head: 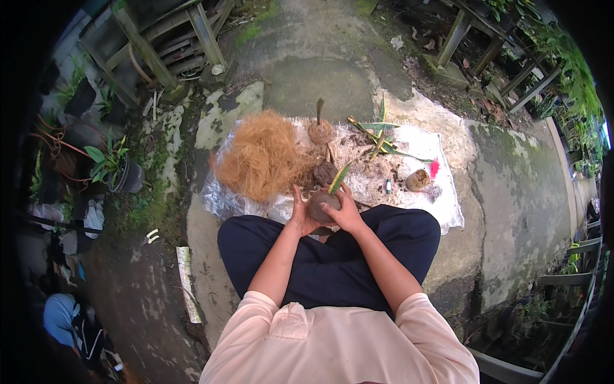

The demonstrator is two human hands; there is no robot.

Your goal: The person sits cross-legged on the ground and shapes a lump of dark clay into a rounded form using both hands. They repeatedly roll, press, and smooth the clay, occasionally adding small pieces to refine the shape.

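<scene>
A rounded ball of dark soil (320, 207) with an upright snake plant leaf (339, 178) rises between my hands, over my crossed legs. My left hand (301, 216) cups its left side; my right hand (346, 212) wraps its right side near the leaf. Just beyond them lies a dark soil lump (325, 173). A heap of brown coconut fibre (261, 156) is at the left of the white sheet (417, 144). Behind, a fibre-wrapped ball (320, 132) holds a dark upright leaf. Cut snake plant leaves (381, 139) lie to the right.
On the sheet's right are a tipped small container (418, 180), a small green-and-white bottle (388, 186) and a pink piece (434, 168). A potted plant (127, 175) stands at left. Wooden racks (206, 36) flank the concrete path. Another person (72, 326) is at lower left.
</scene>
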